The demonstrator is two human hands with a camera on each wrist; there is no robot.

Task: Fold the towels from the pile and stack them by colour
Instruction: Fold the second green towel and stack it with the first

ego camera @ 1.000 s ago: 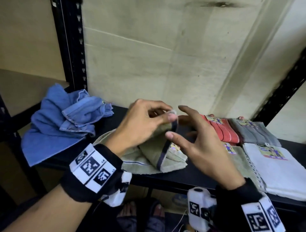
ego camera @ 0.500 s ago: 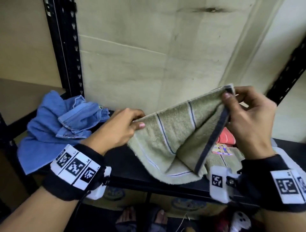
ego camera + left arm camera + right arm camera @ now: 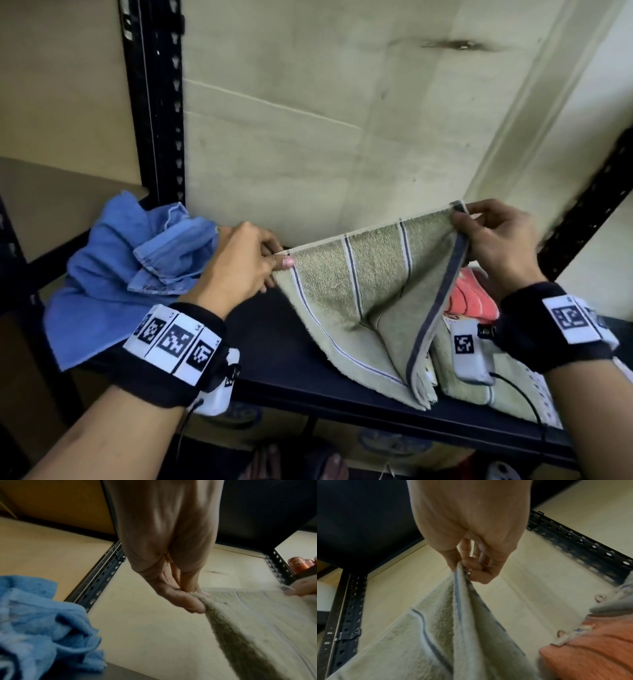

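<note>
An olive-green towel (image 3: 370, 301) with thin dark stripes and a dark border hangs stretched above the black shelf (image 3: 274, 349). My left hand (image 3: 246, 263) pinches its left top corner, the green towel (image 3: 243, 622) trailing down from the thumb and fingers of the left hand (image 3: 193, 599). My right hand (image 3: 493, 240) pinches the right top corner, held higher; the towel (image 3: 447, 635) hangs from the right hand (image 3: 471, 569). Its lower edge rests on the shelf. A crumpled blue towel pile (image 3: 126, 274) lies at the left.
Folded towels sit at the right: a red one (image 3: 472, 301), an olive one (image 3: 503, 387) under my right wrist, a grey one (image 3: 618, 601) behind. Black rack posts (image 3: 154, 102) stand at both sides; a pale wall is behind.
A second ago both hands were at the folded green towel on the shelf. They have pulled apart and lifted it, spreading it open between them.
</note>
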